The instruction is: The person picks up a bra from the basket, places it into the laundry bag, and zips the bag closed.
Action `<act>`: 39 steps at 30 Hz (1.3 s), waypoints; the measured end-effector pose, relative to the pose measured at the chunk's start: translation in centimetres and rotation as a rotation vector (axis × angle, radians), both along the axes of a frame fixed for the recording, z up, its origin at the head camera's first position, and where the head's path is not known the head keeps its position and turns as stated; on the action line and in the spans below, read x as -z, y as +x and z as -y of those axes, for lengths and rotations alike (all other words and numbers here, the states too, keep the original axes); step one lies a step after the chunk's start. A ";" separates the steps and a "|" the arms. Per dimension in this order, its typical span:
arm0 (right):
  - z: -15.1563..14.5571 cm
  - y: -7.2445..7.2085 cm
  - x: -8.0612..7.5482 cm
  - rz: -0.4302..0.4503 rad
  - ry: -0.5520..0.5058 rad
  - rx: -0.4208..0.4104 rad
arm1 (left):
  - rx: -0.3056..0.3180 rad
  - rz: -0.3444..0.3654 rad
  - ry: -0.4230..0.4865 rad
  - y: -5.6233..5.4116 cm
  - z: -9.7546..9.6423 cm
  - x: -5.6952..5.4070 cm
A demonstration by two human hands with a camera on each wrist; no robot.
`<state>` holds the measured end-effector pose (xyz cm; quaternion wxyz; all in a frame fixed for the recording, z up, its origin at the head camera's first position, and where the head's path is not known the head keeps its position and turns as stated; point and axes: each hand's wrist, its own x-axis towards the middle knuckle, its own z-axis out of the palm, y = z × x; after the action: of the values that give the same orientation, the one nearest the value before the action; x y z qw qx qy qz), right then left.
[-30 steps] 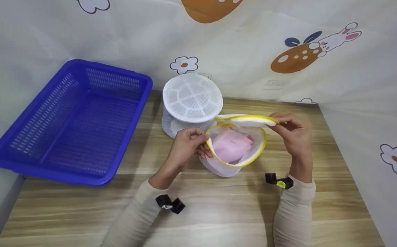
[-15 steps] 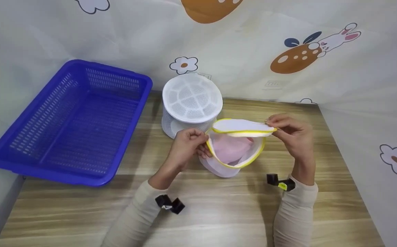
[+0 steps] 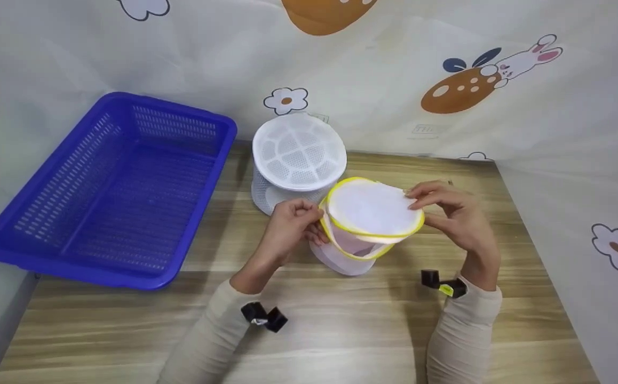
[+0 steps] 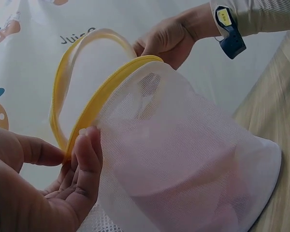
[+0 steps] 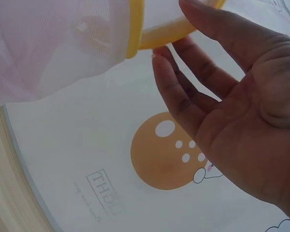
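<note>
A white mesh laundry bag (image 3: 343,261) with yellow zipper edging stands on the table, pink cloth (image 4: 183,179) showing through its mesh. Its round lid flap (image 3: 375,208) lies tilted over the mouth, leaving a gap at the front. My left hand (image 3: 293,224) pinches the yellow rim on the left, thumb against fingers. At the flap's right edge, my right hand (image 3: 450,216) holds the flap between thumb and fingers. The right wrist view shows that thumb on one face of the flap (image 5: 166,29) and fingertips by the other.
Behind the bag stands a white mesh cylinder (image 3: 299,152) with a round lid. A large blue plastic basket (image 3: 178,277) sits at the left of the wooden table (image 3: 341,330). A printed cloth (image 3: 383,69) hangs along the back and sides.
My right hand has lowered the flap toward me over the bag's mouth, covering most of the pink cloth. The left hand keeps its pinch on the rim.
</note>
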<state>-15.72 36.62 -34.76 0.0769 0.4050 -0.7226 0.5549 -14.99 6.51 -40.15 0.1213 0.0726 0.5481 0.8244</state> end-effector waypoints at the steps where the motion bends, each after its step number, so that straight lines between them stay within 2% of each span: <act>1: 0.0 0.1 -0.1 -0.005 0.024 -0.002 | -0.001 0.002 0.002 0.0 0.0 0.0; 5: -0.1 0.4 -0.4 -0.019 0.122 0.001 | 0.002 0.002 -0.002 0.0 0.0 0.0; 12: 0.0 0.8 -0.8 -0.019 0.352 0.070 | 0.001 -0.016 -0.012 0.0 0.0 0.1; 15: 0.0 0.8 -0.7 -0.020 0.389 0.062 | 0.007 -0.019 -0.021 0.0 0.1 0.1; 21: 0.0 0.7 -0.5 -0.004 0.366 0.019 | -0.011 -0.023 -0.056 0.0 -0.1 0.3; 28: 0.0 0.5 -0.4 0.039 0.357 -0.016 | -0.064 -0.059 -0.196 0.3 -0.4 0.4; 33: -0.2 0.6 -0.6 0.061 0.383 -0.031 | -0.061 -0.062 -0.270 0.3 -0.5 0.5; 36: -0.2 0.8 -0.7 0.115 0.353 -0.028 | -0.049 -0.078 -0.282 0.3 -0.6 0.6; 39: 0.2 1.0 -0.9 0.205 0.305 0.051 | -0.033 -0.086 -0.299 0.4 -0.6 0.6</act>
<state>-14.72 36.44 -33.87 -0.0455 0.3349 -0.8124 0.4751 -14.61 7.10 -40.70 0.0938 0.0798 0.6704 0.7317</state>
